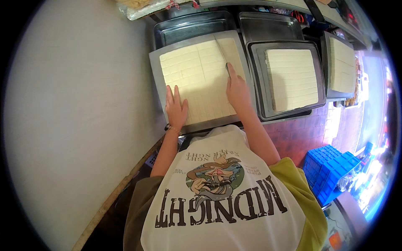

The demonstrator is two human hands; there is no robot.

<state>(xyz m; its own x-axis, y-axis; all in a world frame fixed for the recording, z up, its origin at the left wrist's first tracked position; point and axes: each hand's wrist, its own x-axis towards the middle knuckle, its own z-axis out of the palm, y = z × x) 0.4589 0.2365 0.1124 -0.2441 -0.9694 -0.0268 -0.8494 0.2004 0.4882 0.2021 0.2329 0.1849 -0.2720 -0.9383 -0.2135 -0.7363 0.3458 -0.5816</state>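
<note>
Slicing, seemingly, pale scored slab [199,90]: right hand [238,90] grasping knife [222,51], left hand [177,112] splayed, unclenched, over its left edge; next stroke likely calls for steady alignment.

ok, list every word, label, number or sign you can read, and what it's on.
Shirt, below the cartoon print in view: large dark lettering, upside down; legible, wording not copied.
Shirt, above the print: smaller lettering, upside down; wording not copied.
Shirt, beside the print: tiny text, too small to read reliably.
Pale scored slab: no lettering seen.
</note>
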